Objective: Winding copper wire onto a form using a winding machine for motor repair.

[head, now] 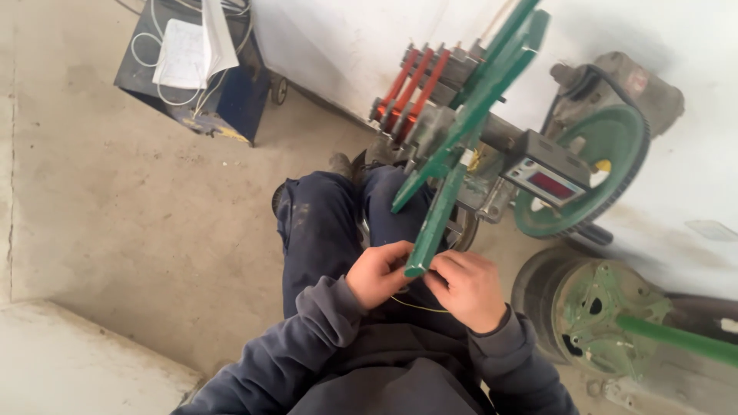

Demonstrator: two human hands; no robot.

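Head view: my left hand (pixel 377 273) and right hand (pixel 465 288) pinch closed at the lower tip of the green winder arm (pixel 438 215), apparently gripping a thin yellowish wire (pixel 419 307) that droops between them over my lap. Beyond: red coil formers (pixel 407 88), a digital counter (pixel 547 180), a green pulley wheel (pixel 607 173).

Concrete floor (pixel 138 200) carries blue wheeled cart (pixel 207 92), green machine (pixel 492 138), green drum (pixel 592 307).

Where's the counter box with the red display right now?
In the head view the counter box sits right of centre on the winding machine, just left of the green wheel and up-right of the person's right hand.
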